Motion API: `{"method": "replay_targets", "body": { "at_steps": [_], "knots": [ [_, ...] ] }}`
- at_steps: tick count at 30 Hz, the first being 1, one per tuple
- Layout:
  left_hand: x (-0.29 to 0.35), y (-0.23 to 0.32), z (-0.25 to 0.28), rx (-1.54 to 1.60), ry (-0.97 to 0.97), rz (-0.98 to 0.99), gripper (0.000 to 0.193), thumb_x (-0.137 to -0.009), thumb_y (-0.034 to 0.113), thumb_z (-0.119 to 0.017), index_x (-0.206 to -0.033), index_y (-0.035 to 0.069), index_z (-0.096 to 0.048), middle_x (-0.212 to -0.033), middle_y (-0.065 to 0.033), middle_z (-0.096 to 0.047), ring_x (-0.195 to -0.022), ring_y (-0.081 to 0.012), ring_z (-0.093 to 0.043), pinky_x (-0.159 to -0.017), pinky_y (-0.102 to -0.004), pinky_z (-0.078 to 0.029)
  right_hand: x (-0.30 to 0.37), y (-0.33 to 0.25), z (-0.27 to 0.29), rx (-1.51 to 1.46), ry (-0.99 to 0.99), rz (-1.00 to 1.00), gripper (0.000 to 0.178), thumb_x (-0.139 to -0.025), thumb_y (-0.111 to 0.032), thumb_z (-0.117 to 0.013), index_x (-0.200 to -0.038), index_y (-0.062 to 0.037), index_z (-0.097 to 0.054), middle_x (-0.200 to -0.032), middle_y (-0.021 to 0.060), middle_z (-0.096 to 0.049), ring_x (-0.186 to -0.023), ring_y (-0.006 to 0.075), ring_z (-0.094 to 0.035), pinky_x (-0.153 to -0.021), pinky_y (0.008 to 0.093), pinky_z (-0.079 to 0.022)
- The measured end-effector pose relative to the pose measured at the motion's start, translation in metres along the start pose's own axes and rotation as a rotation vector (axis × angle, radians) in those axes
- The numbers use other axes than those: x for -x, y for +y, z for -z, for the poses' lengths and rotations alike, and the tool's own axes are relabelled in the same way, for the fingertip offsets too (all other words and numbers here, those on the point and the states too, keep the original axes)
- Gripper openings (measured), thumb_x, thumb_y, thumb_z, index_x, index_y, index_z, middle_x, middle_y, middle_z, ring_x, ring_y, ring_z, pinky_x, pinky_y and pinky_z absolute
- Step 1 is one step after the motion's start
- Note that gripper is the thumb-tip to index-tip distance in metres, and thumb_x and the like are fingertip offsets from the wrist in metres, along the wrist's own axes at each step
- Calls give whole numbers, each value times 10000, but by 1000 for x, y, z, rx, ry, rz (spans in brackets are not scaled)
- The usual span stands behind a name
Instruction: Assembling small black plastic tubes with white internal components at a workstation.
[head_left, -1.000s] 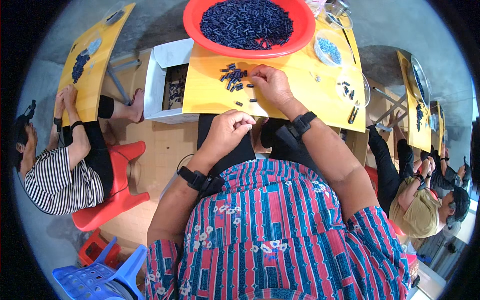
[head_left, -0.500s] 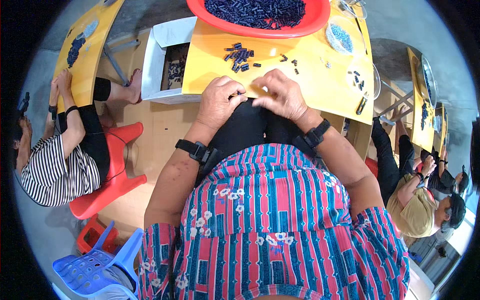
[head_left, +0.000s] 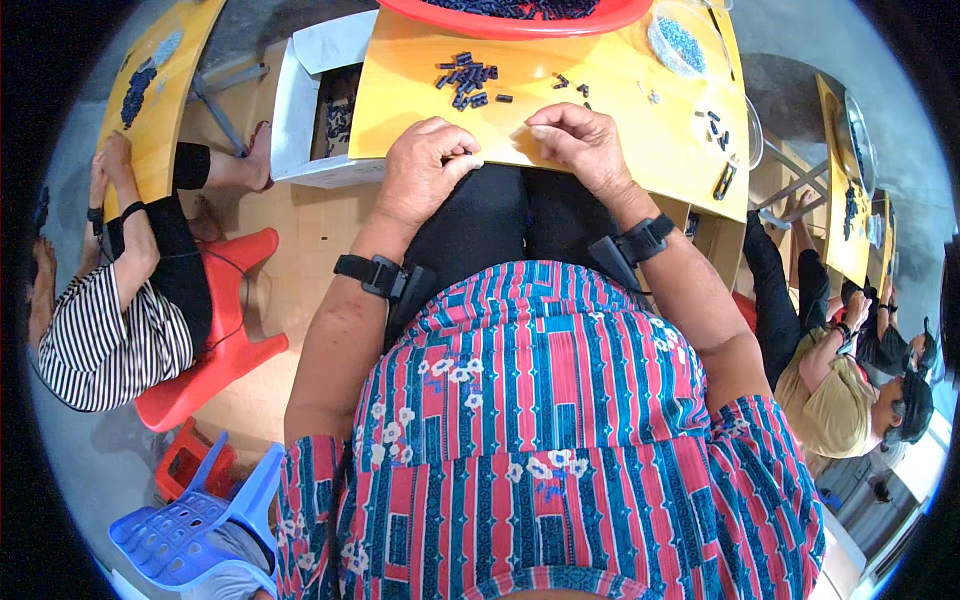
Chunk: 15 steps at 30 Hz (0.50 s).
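My left hand (head_left: 430, 165) is at the near edge of the yellow table (head_left: 400, 100), thumb and forefinger pinched on a small black plastic piece, mostly hidden by the fingers. To its right, over the same edge, my right hand (head_left: 585, 145) has its thumb and forefinger pressed together; whatever is between them is too small to make out. The two hands are apart. Beyond my left hand lies a loose pile of short black plastic pieces (head_left: 467, 80). Several smaller black bits (head_left: 562, 80) are scattered beyond my right hand.
A red basin (head_left: 530, 24) of black pieces stands at the far edge. On the right are a clear tub of tiny blue parts (head_left: 680, 45) and a black tool (head_left: 725, 180). A white box (head_left: 296, 110) adjoins the table's left. People sit at tables on both sides.
My right hand has moved away from my left, its fingers drawing together into a pinch. The left keeps its pinch. The whole view has shifted, with the table sitting higher in it.
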<state>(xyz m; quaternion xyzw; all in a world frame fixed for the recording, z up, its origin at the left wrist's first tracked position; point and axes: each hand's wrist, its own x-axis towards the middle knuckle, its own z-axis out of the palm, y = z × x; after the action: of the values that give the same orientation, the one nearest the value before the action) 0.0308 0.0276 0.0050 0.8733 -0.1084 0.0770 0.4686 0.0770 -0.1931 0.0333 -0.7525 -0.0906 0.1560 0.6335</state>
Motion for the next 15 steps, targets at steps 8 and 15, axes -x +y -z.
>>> {"method": "replay_targets", "body": {
  "at_steps": [8, 15],
  "knots": [
    [-1, -8, -4, 36, 7, 15, 136, -706, 54, -750, -822, 66, -682, -764, -47, -596, -686, -146, -606, -638, -276, -499, 47, 12, 20, 763, -208, 273, 143, -779, -189, -708, -858, -71, -700, -834, 100, -654, -782, 248, -651, -718, 366, -522],
    [-3, -7, -1, -17, -6, -17, 131, -723, 63, -745, -835, 59, -677, -772, -48, -598, -693, -150, -611, -641, -278, -504, 45, 2, -11, 1260, -469, 475, 305, -688, -278, -744, -856, -39, -657, -881, 117, -557, -835, 283, -595, -743, 398, -500]
  ]
}}
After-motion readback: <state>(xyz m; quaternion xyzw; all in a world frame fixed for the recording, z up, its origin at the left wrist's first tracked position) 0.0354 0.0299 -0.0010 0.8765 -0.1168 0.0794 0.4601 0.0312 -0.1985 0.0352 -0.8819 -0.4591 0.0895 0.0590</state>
